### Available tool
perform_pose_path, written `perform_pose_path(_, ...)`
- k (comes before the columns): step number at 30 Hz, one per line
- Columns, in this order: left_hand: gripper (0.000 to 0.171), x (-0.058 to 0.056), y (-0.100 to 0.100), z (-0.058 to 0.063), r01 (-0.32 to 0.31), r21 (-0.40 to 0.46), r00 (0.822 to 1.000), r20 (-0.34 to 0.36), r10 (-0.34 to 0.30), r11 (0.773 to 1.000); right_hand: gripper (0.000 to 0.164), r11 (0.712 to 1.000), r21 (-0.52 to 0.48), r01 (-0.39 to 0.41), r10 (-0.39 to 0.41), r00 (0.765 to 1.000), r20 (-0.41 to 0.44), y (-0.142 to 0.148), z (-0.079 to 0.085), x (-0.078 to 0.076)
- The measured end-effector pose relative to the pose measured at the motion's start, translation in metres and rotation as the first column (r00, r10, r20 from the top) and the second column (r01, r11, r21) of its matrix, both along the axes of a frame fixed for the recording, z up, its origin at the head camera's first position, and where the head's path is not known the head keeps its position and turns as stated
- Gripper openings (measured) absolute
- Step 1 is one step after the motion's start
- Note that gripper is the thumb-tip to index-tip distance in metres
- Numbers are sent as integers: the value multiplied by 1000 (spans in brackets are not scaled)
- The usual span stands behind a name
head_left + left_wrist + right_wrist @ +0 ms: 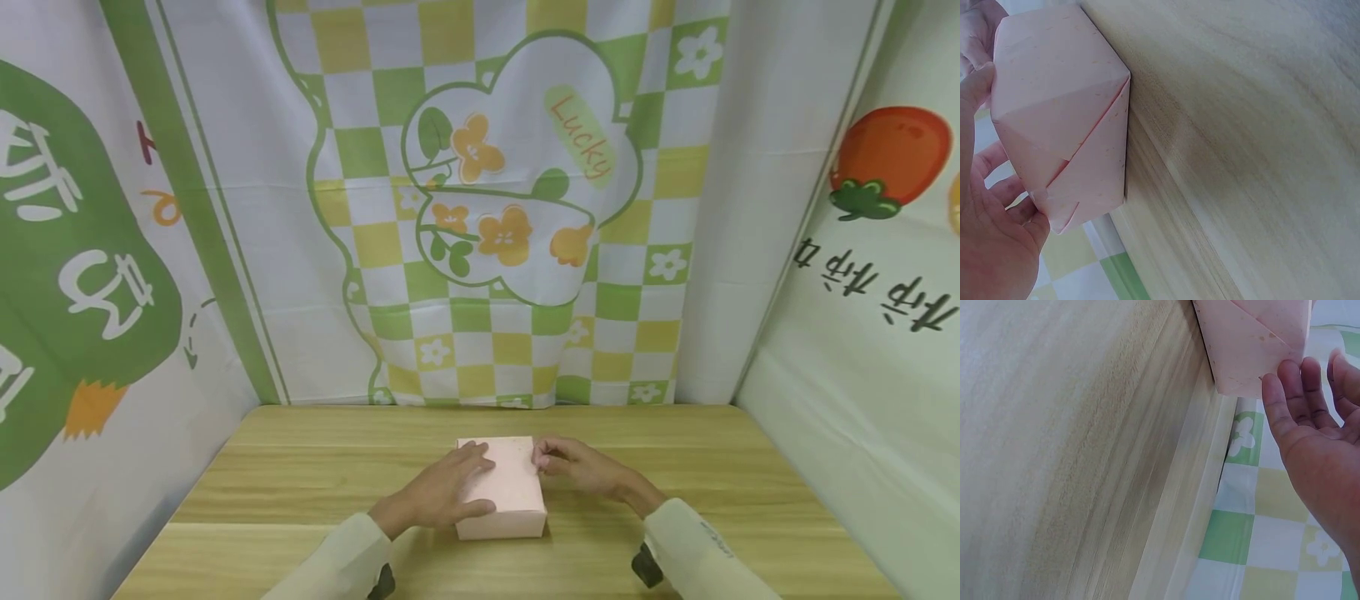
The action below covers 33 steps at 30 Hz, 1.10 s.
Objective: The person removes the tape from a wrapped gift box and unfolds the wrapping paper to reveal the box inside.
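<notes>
A pale pink, paper-wrapped box (506,483) lies on the wooden tabletop, with slanting folds on its end in the left wrist view. My left hand (444,487) rests over its left side, thumb on top near the front edge and fingers spread toward the far left corner. In the left wrist view the smaller fingers (1032,215) bend against the folded paper at a corner. My right hand (585,467) touches the far right edge with its fingertips. Its loosely bent fingers (1294,394) meet the box near a corner in the right wrist view.
The wooden table (315,475) extends around the box on all sides. A checked green, yellow and white cloth (465,333) hangs behind the table's back edge. Printed white cloths, one with a red fruit (892,158), hang at both sides.
</notes>
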<state>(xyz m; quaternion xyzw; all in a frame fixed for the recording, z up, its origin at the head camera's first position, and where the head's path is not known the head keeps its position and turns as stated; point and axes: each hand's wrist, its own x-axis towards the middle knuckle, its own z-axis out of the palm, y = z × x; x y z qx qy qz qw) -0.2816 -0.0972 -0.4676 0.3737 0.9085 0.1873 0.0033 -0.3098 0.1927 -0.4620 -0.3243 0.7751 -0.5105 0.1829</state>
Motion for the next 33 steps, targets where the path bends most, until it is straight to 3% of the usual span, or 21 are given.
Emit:
perform_pose_path(16, 61, 0, -1, -1, -6, -2, 1000, 4, 6, 1000, 29, 999, -34, -4, 5, 1000, 10, 16, -5, 1)
perform_pose_path(23, 61, 0, -1, -1, -2, 0, 1000, 3, 2, 1000, 27, 995, -65, 76, -79, 995, -52, 26, -4, 3)
perform_pose_path(27, 61, 0, -1, -1, -2, 1, 1000, 6, 2, 1000, 26, 986, -17, 168, -168, 972, -166, 30, -2, 7)
perform_pose_path(29, 61, 0, -1, 0, -1, 1, 1000, 9, 1, 1000, 26, 976, 9, 217, -209, 948, -239, 32, -1, 9)
perform_pose_path(33, 60, 1, -1, 0, 3, 0, 1000, 4, -3, 1000, 27, 940, 2, 340, -325, 900, -291, 33, -2, 13)
